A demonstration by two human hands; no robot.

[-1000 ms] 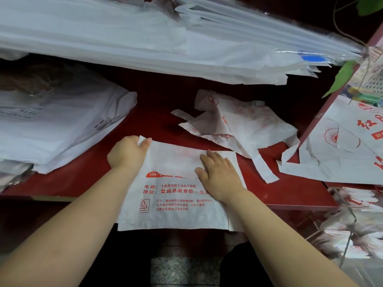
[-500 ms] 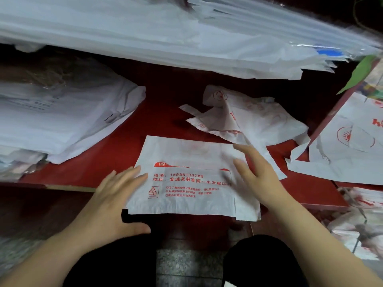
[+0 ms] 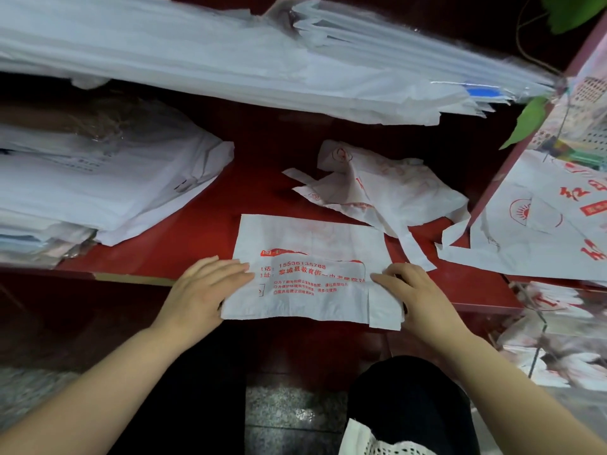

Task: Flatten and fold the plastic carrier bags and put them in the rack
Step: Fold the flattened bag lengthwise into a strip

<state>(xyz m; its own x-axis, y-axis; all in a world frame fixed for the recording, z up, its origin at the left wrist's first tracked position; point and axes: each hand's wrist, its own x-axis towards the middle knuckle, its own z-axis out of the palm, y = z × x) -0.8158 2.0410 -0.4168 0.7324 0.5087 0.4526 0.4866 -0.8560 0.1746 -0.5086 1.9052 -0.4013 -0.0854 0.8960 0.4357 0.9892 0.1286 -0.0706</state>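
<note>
The flattened bag point(image 3: 305, 244) lies between the two grips on the red bench point(image 3: 197, 224), with its near edge hanging past the bench front. The left grip point(image 3: 203, 290) pinches the bag's left edge, fingers on top. The right grip point(image 3: 417, 293) curls round the right edge.

Judged step: start of the fold.

Next move: carry one edge across to the opposite grip, align the corners, and press the crease.

A crumpled bag point(image 3: 394, 192) waits beyond the right grip.

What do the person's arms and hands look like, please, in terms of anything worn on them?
The left arm and right arm are bare to the frame's edge, no sleeves in view. The left hand and right hand wear no gloves; no ring, watch or bracelet shows.
</note>
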